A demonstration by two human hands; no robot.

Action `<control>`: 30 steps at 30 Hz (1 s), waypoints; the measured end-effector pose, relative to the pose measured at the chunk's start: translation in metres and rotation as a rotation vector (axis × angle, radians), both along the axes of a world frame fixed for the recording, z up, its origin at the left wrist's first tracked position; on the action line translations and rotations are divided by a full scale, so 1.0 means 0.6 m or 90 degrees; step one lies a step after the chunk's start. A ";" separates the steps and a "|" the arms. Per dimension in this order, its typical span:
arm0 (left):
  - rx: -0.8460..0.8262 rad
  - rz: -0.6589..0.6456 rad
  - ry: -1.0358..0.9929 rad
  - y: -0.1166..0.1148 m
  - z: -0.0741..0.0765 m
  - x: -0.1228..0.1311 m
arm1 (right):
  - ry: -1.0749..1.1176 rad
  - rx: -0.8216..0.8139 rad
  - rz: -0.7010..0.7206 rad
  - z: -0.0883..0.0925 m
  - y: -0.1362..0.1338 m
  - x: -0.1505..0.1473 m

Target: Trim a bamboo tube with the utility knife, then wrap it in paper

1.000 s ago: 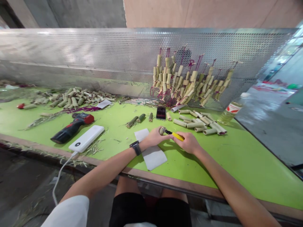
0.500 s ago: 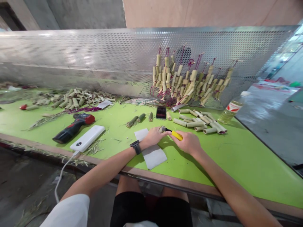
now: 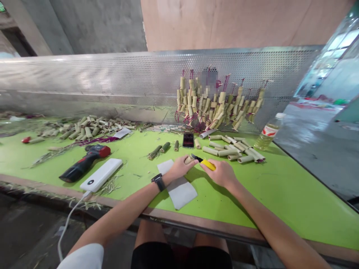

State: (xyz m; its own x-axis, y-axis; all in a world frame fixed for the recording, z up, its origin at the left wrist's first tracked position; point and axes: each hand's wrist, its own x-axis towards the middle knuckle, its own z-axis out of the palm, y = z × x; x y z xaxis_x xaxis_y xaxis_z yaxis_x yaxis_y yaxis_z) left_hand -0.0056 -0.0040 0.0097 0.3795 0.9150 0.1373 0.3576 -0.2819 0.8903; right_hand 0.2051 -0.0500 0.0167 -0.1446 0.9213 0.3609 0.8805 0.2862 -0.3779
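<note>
My left hand [image 3: 180,167] is closed around a short pale bamboo piece [image 3: 189,160], mostly covered by the fingers. In my right hand [image 3: 223,173] is a yellow utility knife [image 3: 208,164], its dark front end pointing left at the bamboo. The blade tip is right by the bamboo's end; whether it touches I cannot tell. Under my left wrist lies a white sheet of paper [image 3: 182,192]. Just beyond the hands, a small dark-screened device [image 3: 188,140] stands between a green bamboo piece [image 3: 176,145] and a pale bamboo piece [image 3: 197,144].
Left on the green table [image 3: 238,209] are a cordless drill [image 3: 85,162], a white power bank [image 3: 101,175] with cable, and a bamboo pile [image 3: 86,126]. Strung bamboo figures [image 3: 218,106] hang on the perforated metal panel [image 3: 117,74]. An oil bottle [image 3: 267,132] stands right, beside linked bamboo pieces [image 3: 232,149].
The knife has drawn slightly back to the right from the bamboo, showing more of its dark front end. The whole view has tilted up a little.
</note>
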 end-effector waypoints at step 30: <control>-0.219 -0.155 -0.191 0.017 -0.021 -0.002 | 0.039 -0.090 0.100 0.004 -0.002 0.004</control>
